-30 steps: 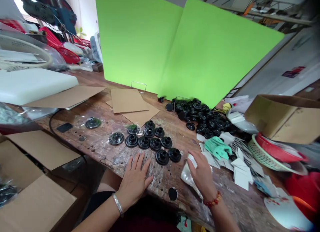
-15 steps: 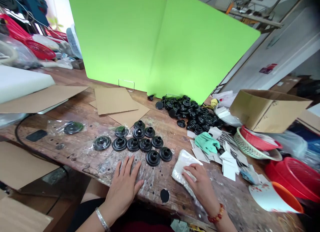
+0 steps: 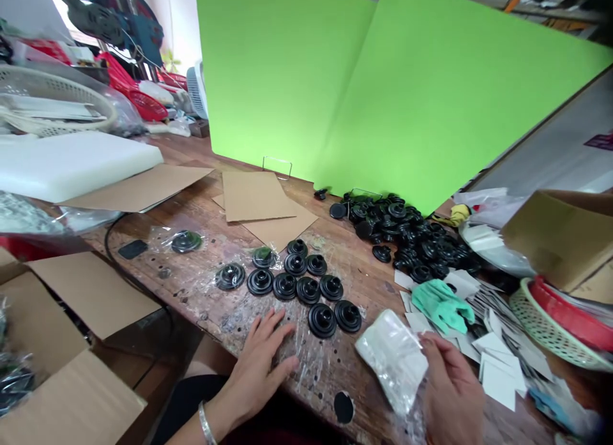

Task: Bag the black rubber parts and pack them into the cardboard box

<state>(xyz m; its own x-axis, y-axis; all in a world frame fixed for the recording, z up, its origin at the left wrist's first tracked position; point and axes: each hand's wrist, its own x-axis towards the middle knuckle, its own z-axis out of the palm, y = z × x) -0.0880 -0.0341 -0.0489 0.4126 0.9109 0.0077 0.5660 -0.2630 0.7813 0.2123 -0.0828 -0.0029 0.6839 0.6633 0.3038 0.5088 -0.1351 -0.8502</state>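
My left hand lies on the worn wooden table with its fingers spread, holding nothing. Just beyond its fingertips is a group of round black stepped discs with raised hubs, the closest one to the right of the fingers. My right hand, slightly blurred, pinches the right edge of a clear plastic bag at a stack of such bags. Whether one bag or several are between the fingers is hard to tell. One disc at the left sits inside a clear bag.
A heap of black parts lies before the green boards. White cards, a green cloth, a basket and a cardboard box are on the right. Cardboard sheets lie behind the discs. An open carton stands lower left.
My right hand has moved from on top of the bag stack to its right edge and now pinches a bag there. The view has turned left; my left hand stays flat.
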